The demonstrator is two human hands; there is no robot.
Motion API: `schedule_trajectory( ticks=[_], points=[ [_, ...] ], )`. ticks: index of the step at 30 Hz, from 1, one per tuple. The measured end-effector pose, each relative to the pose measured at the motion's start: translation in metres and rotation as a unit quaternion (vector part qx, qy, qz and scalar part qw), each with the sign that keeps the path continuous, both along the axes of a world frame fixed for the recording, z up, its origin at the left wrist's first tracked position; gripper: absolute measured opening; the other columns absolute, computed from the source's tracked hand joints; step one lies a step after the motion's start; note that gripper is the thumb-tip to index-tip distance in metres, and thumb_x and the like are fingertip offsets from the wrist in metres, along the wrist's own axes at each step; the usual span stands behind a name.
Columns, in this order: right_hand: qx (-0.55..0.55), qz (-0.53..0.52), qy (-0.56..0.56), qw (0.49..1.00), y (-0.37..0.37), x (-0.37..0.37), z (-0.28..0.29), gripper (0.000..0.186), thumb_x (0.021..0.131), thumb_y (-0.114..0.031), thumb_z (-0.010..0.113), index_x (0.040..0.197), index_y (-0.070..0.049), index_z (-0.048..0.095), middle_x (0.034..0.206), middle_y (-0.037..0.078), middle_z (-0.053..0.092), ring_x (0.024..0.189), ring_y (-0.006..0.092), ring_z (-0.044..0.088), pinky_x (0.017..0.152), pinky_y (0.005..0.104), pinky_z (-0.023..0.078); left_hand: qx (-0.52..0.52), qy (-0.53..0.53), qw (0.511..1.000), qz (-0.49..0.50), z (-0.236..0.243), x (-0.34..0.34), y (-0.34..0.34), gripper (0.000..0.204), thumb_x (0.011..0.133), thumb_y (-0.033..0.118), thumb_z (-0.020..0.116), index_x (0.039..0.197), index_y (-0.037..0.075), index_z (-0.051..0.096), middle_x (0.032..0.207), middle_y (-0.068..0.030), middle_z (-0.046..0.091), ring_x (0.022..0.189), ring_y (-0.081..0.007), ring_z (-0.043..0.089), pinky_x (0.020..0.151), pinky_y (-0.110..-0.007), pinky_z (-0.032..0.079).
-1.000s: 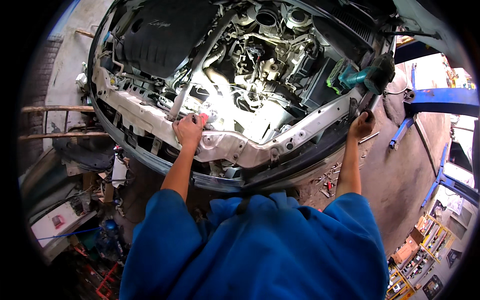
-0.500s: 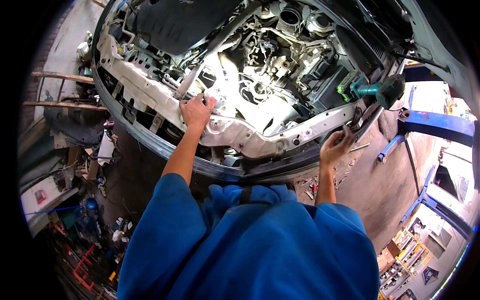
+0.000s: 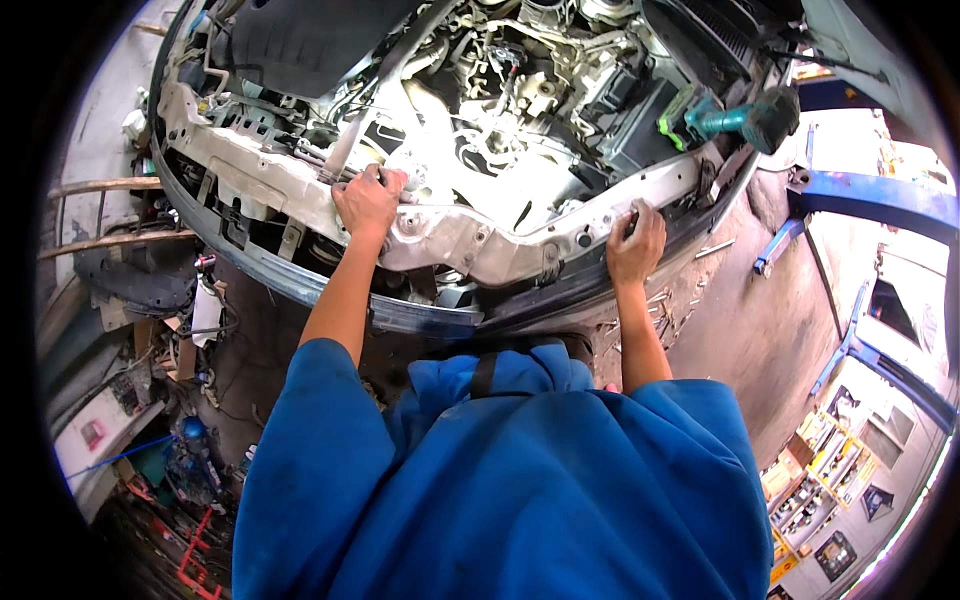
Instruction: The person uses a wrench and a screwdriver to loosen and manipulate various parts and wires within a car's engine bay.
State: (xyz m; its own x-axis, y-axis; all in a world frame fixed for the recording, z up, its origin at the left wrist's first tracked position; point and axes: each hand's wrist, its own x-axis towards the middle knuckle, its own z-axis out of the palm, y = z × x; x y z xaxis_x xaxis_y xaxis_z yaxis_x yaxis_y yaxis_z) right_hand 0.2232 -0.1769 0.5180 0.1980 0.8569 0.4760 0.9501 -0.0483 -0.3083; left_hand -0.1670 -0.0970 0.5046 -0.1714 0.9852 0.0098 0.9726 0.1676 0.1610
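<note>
My left hand (image 3: 368, 203) is on the pale metal crossmember (image 3: 460, 235) at the front of an open car engine bay. Its fingers are bent and closed beside a very bright patch of light; what they grip is hidden by the hand and glare. Farther right, my right hand (image 3: 637, 248) is at the crossmember's front edge. Its fingers are curled in toward the thumb, with a dark spot between them that I cannot make out. A teal and black cordless power tool (image 3: 725, 122) lies at the right side of the bay, beyond my right hand.
A black engine cover (image 3: 300, 45) sits at the far left of the bay. The curved front bumper (image 3: 400, 315) runs between me and the crossmember. Blue lift arms (image 3: 880, 195) stand at right, above a floor with scattered small parts. Yellow shelving (image 3: 815, 470) is at lower right.
My right hand has moved left from beside the bay's right corner onto the crossmember's front edge, its fingers more curled. My left hand keeps its place; the whole view has shifted slightly.
</note>
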Motion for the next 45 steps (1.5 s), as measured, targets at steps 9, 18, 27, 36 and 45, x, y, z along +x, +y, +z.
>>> schedule_trajectory(
  ticks=[9, 18, 27, 36, 45],
  points=[
    [0.001, -0.019, -0.008, 1.000, -0.004, -0.003, -0.002, 0.026, 0.082, -0.015, 0.058, 0.106, -0.005, 0.058, 0.095, 0.013, 0.062, 0.089, 0.0317, 0.059, 0.078, 0.0415, 0.045, -0.044, 0.015, 0.999, 0.004, -0.001, 0.000, 0.000, 0.049, 0.089, 0.046, 0.040, 0.100, 0.006, 0.067, 0.083, -0.0160, 0.070, 0.082, -0.0302, 0.066, 0.090, -0.044, 0.036],
    [-0.033, -0.013, 0.001, 0.999, -0.005, -0.005, -0.004, 0.029, 0.083, -0.017, 0.056, 0.109, -0.004, 0.056, 0.099, 0.017, 0.061, 0.093, 0.0350, 0.058, 0.081, 0.0433, 0.046, -0.035, -0.011, 0.999, 0.004, 0.007, -0.002, -0.001, 0.047, 0.087, 0.047, 0.044, 0.099, 0.007, 0.065, 0.081, -0.0154, 0.070, 0.079, -0.0286, 0.066, 0.089, -0.043, 0.035],
    [-0.052, -0.025, 0.014, 0.998, -0.002, -0.011, 0.000, 0.027, 0.083, -0.014, 0.057, 0.108, -0.004, 0.054, 0.095, 0.018, 0.059, 0.087, 0.0367, 0.059, 0.075, 0.0432, 0.047, -0.042, -0.034, 0.998, 0.017, 0.011, -0.002, -0.001, 0.042, 0.089, 0.041, 0.045, 0.097, 0.006, 0.066, 0.087, -0.0142, 0.070, 0.086, -0.0254, 0.065, 0.094, -0.040, 0.033],
    [-0.081, -0.045, 0.078, 0.993, -0.001, -0.010, 0.002, 0.028, 0.086, -0.016, 0.058, 0.112, -0.005, 0.055, 0.098, 0.015, 0.060, 0.082, 0.0330, 0.062, 0.072, 0.0418, 0.049, 0.004, -0.057, 0.998, 0.014, 0.008, -0.004, -0.002, 0.040, 0.087, 0.040, 0.047, 0.093, 0.006, 0.066, 0.083, -0.0138, 0.069, 0.081, -0.0263, 0.064, 0.090, -0.040, 0.034],
    [-0.098, -0.050, 0.022, 0.994, -0.001, -0.012, 0.000, 0.031, 0.085, -0.017, 0.055, 0.114, -0.006, 0.052, 0.105, 0.016, 0.058, 0.089, 0.0378, 0.060, 0.075, 0.0447, 0.049, 0.035, -0.050, 0.998, 0.003, 0.001, -0.005, -0.001, 0.038, 0.088, 0.037, 0.047, 0.091, 0.005, 0.067, 0.083, -0.0136, 0.069, 0.080, -0.0260, 0.064, 0.088, -0.041, 0.035]
  ],
)
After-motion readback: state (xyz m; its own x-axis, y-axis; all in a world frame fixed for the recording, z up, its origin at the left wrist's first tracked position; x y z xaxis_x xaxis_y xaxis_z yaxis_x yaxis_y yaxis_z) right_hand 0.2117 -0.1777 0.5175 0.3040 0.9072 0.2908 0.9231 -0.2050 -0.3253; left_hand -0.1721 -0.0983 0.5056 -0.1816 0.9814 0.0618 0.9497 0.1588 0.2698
